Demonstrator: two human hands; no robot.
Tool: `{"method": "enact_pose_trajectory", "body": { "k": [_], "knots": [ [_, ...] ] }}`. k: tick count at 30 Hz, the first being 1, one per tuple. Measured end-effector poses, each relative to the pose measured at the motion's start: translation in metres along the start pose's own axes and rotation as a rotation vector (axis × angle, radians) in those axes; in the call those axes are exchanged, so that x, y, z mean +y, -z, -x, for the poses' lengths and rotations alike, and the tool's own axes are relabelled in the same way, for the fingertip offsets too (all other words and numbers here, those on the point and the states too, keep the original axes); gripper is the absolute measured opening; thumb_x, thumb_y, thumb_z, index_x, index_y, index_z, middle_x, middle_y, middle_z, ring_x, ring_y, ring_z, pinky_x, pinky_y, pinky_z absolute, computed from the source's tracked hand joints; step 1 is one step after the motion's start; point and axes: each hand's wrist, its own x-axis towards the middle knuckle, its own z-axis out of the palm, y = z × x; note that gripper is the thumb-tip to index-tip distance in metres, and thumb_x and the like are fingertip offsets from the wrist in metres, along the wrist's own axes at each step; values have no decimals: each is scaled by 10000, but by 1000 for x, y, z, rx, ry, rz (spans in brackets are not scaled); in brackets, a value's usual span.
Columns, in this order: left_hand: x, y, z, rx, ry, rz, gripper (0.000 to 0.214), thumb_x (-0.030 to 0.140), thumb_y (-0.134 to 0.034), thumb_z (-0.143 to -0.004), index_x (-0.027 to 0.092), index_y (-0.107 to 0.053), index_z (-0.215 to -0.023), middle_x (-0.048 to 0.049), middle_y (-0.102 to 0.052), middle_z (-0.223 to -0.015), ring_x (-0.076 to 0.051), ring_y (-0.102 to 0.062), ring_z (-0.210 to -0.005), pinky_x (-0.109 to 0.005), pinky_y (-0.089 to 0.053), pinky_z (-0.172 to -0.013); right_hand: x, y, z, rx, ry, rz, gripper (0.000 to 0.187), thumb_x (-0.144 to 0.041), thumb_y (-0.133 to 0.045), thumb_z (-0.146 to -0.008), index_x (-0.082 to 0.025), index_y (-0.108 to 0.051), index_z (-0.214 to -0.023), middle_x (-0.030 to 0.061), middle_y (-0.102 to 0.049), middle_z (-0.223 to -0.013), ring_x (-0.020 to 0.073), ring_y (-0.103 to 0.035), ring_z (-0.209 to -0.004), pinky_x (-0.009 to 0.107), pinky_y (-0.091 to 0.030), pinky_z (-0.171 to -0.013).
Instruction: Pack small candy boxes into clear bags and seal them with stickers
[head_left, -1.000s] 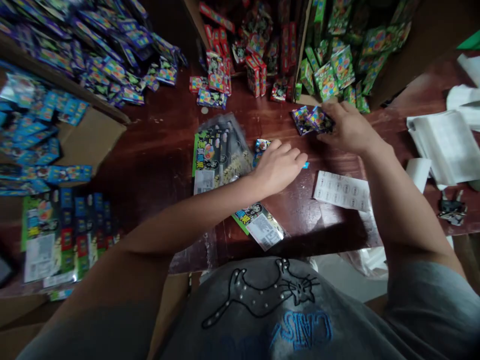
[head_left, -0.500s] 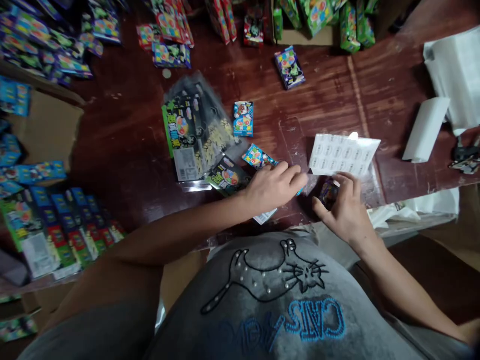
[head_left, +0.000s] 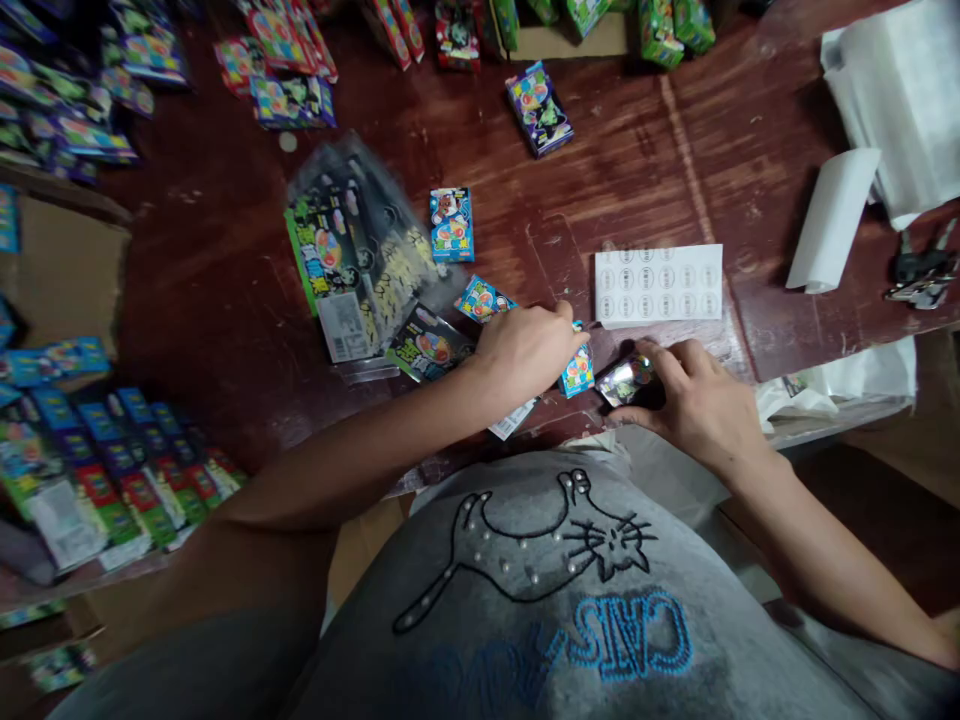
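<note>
My left hand (head_left: 532, 348) is closed, with its curled fingers at the upper edge of a small blue box (head_left: 577, 374) and partly covering it. My right hand (head_left: 701, 405) grips a small dark, shiny box (head_left: 627, 380) between thumb and fingers, low over the table. Just above it lies a white sheet of round stickers (head_left: 660, 285), with a few spots bare in its top row. Beside my left wrist are another blue box (head_left: 484, 298) and a black printed plastic bag (head_left: 427, 343), partly hidden under the forearm. A further blue box (head_left: 451, 224) lies farther up.
A fanned stack of printed plastic bags (head_left: 349, 260) lies left of centre. A purple box (head_left: 540, 108) sits farther back. Red packs (head_left: 281, 40), green boxes (head_left: 664, 30) and filled bags (head_left: 112, 470) surround the area. Folded white paper (head_left: 834, 220) and keys (head_left: 926, 262) are at right.
The sticker sheet, tilted up by my right hand before, now lies flat. My right hand has the dark box more in view, and the blue box by my left fingers shows more.
</note>
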Motion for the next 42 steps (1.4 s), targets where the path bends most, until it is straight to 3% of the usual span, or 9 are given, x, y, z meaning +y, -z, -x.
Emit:
{"method": "enact_pose_trajectory", "body": {
  "k": [4, 8, 12, 16, 22, 26, 31, 39, 42],
  "knots": [
    [-27, 5, 34, 42, 40, -54, 477, 549, -602, -1075, 119, -689, -1263, -193, -785, -1029, -368, -781, -980, -406, -567, -786, -10, -12, -3, -33, -306, -42, 1025, -988, -385, -874, -143, -624, -1402, 145, -785, -859, 318, -743, -719, 319, -336, -532],
    [-61, -2, 58, 164, -162, -3, 645, 563, -847, -900, 185, -656, -1386, -168, -720, -1327, -381, -667, -1271, -457, -539, -1036, -14, -20, -4, -81, -359, -234, 904, -847, -310, -1022, -121, -480, -1534, 143, -821, -862, 327, -753, -652, 339, -393, -542],
    [-50, -23, 45, 270, -208, 70, 1016, 679, -883, -788, 135, -515, -1563, -204, -627, -1478, -419, -552, -1359, -537, -428, -1174, -13, -18, -10, -109, -217, -381, 888, -789, -366, -1043, -116, -397, -1623, 120, -825, -879, 333, -763, -669, 393, -500, -569],
    [-24, -45, 23, 284, -215, 97, 979, 467, -789, -886, 43, -359, -1657, -243, -613, -1472, -413, -521, -1342, -524, -399, -1143, 7, -15, -22, 31, 63, -347, 1041, -872, -601, -892, -139, -461, -1618, 207, -775, -1215, 376, -770, -983, 493, -627, -787],
    [-30, -50, 43, 246, -373, 146, 1189, 397, -805, -875, 63, -66, -1745, -249, -538, -1602, -397, -479, -1434, -529, -348, -1214, 33, -16, -54, 13, 552, -227, 1096, -753, -607, -964, -191, -133, -1776, 240, -493, -1664, 447, -544, -1423, 632, -515, -1121],
    [-74, -33, 79, 228, -505, 21, 1187, 450, -911, -802, 174, -243, -1743, -194, -287, -1806, -433, -329, -1613, -587, -248, -1314, 24, -12, -73, 67, 576, -170, 1202, -872, -597, -885, -194, -160, -1776, 237, -566, -1567, 452, -571, -1342, 637, -493, -1106],
    [-107, -30, 103, 169, -550, -103, 678, 185, -731, -936, 344, -558, -1573, -41, -558, -1668, -325, -431, -1596, -611, -256, -1332, 11, -21, -77, 73, 671, -164, 1122, -847, -606, -907, -227, -222, -1761, 205, -481, -1688, 469, -440, -1508, 647, -401, -1188],
    [-77, -63, 129, 265, -221, -111, 792, 404, -779, -907, 109, -489, -1583, -217, -637, -1431, -393, -593, -1247, -535, -478, -1058, -5, -54, -48, 445, 352, -235, 906, -653, -730, -941, -251, -364, -1666, 204, -598, -1478, 393, -598, -1324, 575, -466, -1080],
    [-79, -82, 136, 306, -163, -44, 823, 437, -736, -939, 99, -428, -1623, -230, -582, -1476, -396, -548, -1268, -513, -469, -1043, -25, -54, -38, 402, 316, -219, 867, -674, -721, -941, -253, -418, -1635, 193, -619, -1469, 392, -601, -1292, 558, -460, -1046]
  ]
}}
